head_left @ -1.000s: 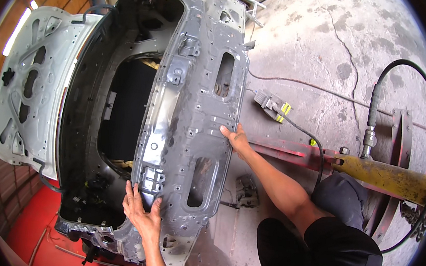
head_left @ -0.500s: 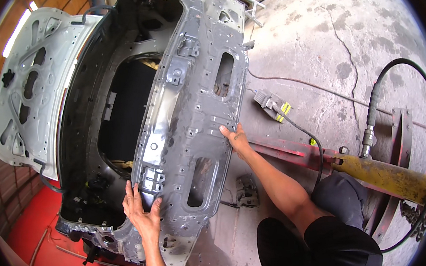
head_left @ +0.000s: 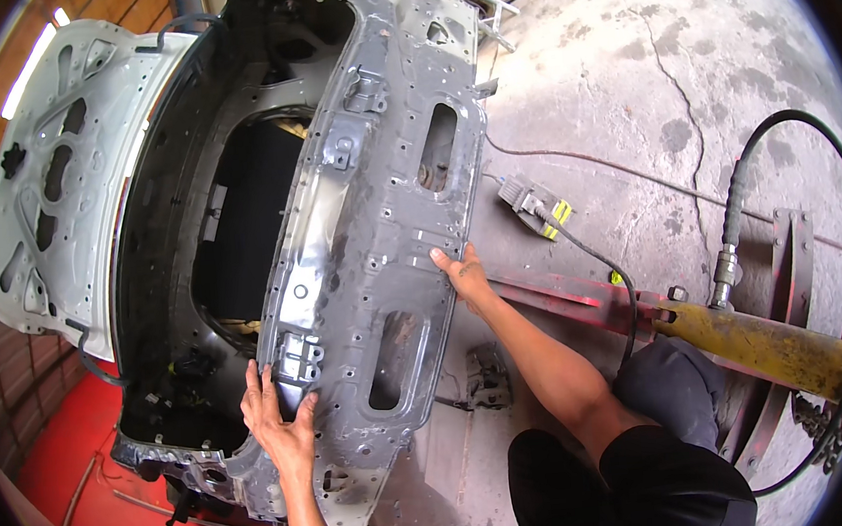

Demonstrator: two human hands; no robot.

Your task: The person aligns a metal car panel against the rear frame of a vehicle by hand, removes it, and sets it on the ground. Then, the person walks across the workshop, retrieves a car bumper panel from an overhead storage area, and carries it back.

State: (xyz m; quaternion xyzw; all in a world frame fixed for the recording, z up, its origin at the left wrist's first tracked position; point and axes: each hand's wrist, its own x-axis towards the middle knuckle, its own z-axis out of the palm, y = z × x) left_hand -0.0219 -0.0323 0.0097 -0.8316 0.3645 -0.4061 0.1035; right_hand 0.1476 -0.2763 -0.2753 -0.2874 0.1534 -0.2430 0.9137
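Observation:
A grey metal rear body panel (head_left: 360, 238) with two oblong openings runs lengthwise across the back of a stripped car body. My left hand (head_left: 280, 422) straddles the panel's inner edge near its close end, fingers over the trunk side and thumb on the outer face. Farther along, my right hand (head_left: 463, 274) grips the panel's outer lower edge, one digit lying on the face; its remaining fingers are partly hidden. Beside the left fingers sits a bright metal bracket (head_left: 300, 357). Behind the panel the dark trunk cavity (head_left: 168, 382) shows.
A white trunk lid (head_left: 44, 184) stands raised at the left. To the right are a red beam (head_left: 572, 296), a yellow cylinder (head_left: 763, 340) with a black hose (head_left: 737, 189), and a grey corded device (head_left: 525, 198) on the cracked concrete floor (head_left: 616, 99).
The view has shifted very slightly. Both hands keep their places on the panel, with no clear movement of the panel itself.

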